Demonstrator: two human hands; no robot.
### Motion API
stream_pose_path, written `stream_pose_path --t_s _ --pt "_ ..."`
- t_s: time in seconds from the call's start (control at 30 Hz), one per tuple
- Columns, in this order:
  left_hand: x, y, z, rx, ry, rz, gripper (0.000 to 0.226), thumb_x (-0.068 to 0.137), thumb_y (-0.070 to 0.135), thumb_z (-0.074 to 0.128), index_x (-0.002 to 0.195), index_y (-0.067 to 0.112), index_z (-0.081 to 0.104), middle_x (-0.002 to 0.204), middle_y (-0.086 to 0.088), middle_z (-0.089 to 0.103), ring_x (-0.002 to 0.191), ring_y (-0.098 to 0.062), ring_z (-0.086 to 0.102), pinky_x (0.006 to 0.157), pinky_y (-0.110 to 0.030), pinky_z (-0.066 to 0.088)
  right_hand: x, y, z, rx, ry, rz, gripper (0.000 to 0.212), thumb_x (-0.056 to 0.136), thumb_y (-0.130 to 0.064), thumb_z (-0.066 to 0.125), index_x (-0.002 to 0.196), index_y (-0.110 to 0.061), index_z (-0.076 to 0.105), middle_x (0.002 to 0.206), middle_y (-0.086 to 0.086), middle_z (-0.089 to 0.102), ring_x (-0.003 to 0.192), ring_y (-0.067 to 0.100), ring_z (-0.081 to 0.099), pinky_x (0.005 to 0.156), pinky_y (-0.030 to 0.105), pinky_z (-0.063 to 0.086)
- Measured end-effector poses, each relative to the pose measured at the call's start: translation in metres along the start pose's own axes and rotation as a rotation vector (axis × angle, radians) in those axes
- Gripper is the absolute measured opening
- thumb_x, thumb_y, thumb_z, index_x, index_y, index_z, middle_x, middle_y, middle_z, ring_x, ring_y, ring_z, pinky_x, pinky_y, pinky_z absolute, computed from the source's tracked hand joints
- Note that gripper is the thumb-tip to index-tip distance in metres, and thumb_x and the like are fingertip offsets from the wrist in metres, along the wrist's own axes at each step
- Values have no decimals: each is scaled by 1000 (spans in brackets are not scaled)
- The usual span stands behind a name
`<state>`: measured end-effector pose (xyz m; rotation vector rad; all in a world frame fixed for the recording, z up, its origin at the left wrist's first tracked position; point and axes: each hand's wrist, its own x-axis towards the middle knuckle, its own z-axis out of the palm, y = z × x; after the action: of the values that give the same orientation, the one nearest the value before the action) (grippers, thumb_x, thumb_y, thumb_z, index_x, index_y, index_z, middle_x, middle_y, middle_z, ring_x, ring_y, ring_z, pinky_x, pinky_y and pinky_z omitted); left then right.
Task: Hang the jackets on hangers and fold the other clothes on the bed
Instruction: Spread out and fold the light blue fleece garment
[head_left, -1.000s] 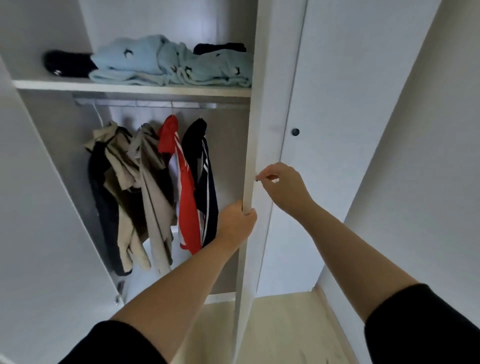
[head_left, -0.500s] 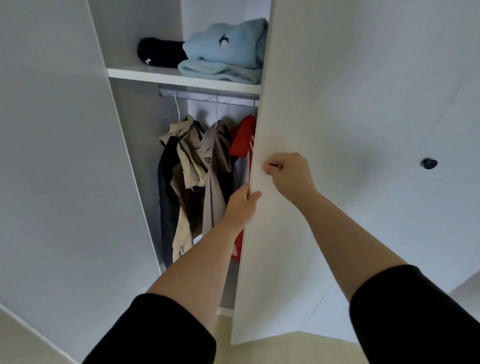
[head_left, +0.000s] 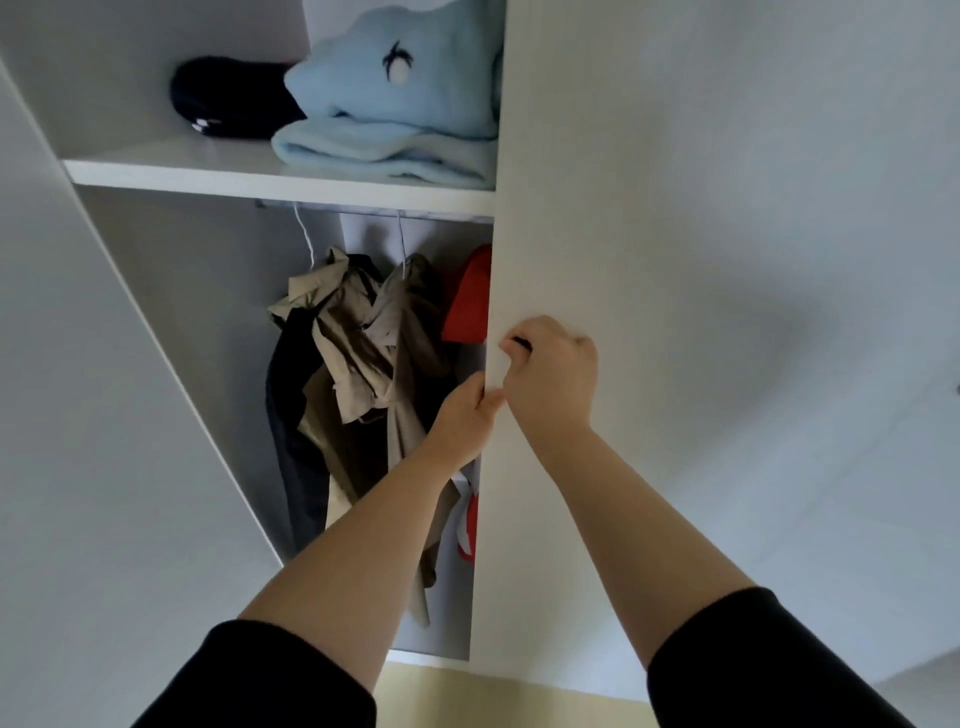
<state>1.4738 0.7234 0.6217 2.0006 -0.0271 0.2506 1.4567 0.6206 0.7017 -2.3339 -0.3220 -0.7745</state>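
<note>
Jackets hang on the wardrobe rail; both hands are at the right door.
Beige jacket (head_left: 353, 338), dark jacket (head_left: 291, 415) and red jacket (head_left: 470, 296) hang below the shelf (head_left: 234, 179), the red one partly behind the door (head_left: 701, 260) edge. Left hand (head_left: 462, 421) grips that edge, fingers curled round it. Right hand (head_left: 553, 374), just beside, pinches the knob (head_left: 521, 343). Pale-blue clothes (head_left: 395, 109) lie folded at the shelf's right end.

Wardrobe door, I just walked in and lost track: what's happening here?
A person holds the wardrobe door: the right hand pinches its small dark knob, the left hand grips its edge. The door partly covers the opening. Inside, beige jackets and a red jacket hang; light blue clothes lie on the shelf.
</note>
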Motion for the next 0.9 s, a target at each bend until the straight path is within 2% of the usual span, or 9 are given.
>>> stream_pose_path --t_s 0.27,0.33,0.43,0.5,0.57,0.67,0.73,0.8,0.9 --pt "-8 6 7 -25 71 -93 27 99 19 43 75 31 49 64 12 53 54 8 47 56 -14 35 -1 6 1 82 7 -45 15 91 -14 55 86 -12 69 89 -1 67 70 22 57 79 28 29" --pt "-13 14 2 -19 39 -132 21 100 24 43 83 29 55 72 12 60 67 6 55 61 -13 41 -2 11 -3 165 -43 -50 13 90 -10 55 92 -12 68 92 -2 68 77 20 59 81 26 30" --pt "-26 23 -12 29 -36 -212 21 101 19 42 107 9 59 108 -11 64 104 -25 60 86 -33 49 -14 16 -15 374 -235 31 36 88 -2 48 119 -17 57 94 -4 64 84 18 59 76 21 36" --pt "-48 26 -29 -58 -2 -271 28 102 18 41 124 8 54 119 -9 59 110 -24 59 75 -17 51 -29 14 -20 329 -313 76 56 87 -3 44 137 -25 39 82 -9 55 71 10 55 66 22 37" --pt "-75 24 -53 -85 45 -290 31 101 15 44 128 3 54 116 -11 60 100 -18 60 62 -9 48 -45 3 -22 277 -265 143 61 86 -4 44 142 -27 32 67 -7 50 61 9 52 56 24 36" --pt "-119 20 -99 -124 173 -290 25 98 3 46 116 -8 60 93 -11 65 82 -19 62 57 -9 47 -69 -35 -22 270 -312 136 41 90 -11 46 129 -23 46 74 -5 55 73 19 60 65 29 45" --pt "-153 16 -138 -98 270 -287 24 96 -2 44 108 -6 64 90 -10 64 83 -22 62 73 -15 52 -86 -68 -16 257 -402 65 27 94 -16 46 119 -21 55 89 -4 61 84 20 61 74 32 49" --pt "-194 12 -181 34 395 -237 26 94 -3 42 100 4 67 93 -6 65 92 -26 64 87 -29 52 -107 -107 -8 246 -434 2 18 95 -19 47 107 -20 61 91 -6 60 88 17 59 75 27 44" --pt "-267 10 -246 363 636 -55 36 88 -6 41 103 12 69 98 0 67 93 -20 64 83 -26 50 -147 -175 9 272 -453 -49 21 94 -13 46 98 -16 66 94 -1 65 90 19 60 75 26 41"
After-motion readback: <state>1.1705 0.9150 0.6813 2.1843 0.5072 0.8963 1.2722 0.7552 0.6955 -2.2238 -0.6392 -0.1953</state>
